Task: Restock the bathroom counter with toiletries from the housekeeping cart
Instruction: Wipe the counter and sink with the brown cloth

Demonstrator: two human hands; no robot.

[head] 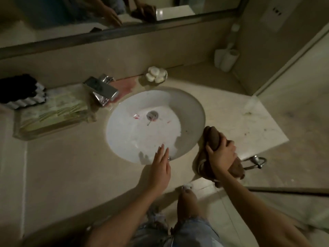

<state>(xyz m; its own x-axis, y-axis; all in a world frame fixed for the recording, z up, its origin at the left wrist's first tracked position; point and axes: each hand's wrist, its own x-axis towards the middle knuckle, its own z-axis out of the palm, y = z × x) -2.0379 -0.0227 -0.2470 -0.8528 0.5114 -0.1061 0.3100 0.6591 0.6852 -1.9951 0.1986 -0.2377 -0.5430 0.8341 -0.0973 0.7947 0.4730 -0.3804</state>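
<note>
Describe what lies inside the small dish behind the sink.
The dish holds several white rounded pieces, likely soaps, piled together. Its bottom is covered, so anything beneath cannot be seen.

The room is dim and warm-toned. The sink (154, 122) basin catches the brightest light, crossed by a curved shadow. Edges bend from wide-angle distortion; the whole view is soft and grainy.
</note>
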